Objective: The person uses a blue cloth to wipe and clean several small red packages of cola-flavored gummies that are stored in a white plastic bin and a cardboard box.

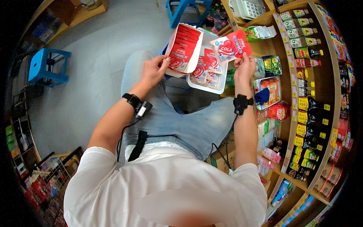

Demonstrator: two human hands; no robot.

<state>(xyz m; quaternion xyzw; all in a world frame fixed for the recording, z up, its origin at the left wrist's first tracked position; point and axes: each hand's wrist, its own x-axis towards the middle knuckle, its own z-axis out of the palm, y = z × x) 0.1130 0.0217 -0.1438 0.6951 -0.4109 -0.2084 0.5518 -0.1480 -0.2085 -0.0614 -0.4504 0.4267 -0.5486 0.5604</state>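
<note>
My left hand (156, 69) grips the near left side of an open cardboard display box (194, 63), its thumb at the rim. Red-and-white cola candy packets (183, 48) stand in a row inside the box. Held up by its corner in my right hand (245, 68) is a single cola packet (227, 48), above the right edge of a white plastic tray (208, 88). Several more cola packets (199, 72) lie overlapping in the tray, partly hidden behind the box. The box is tilted over the tray's left part.
On my right, wooden shelves (289, 85) hold sauce bottles (309, 105) and bagged goods. A second white tray (268, 92) with red packets and a blue cloth sits on the lower shelf. Blue plastic stools stand at the left (49, 66) and at the far side (188, 11).
</note>
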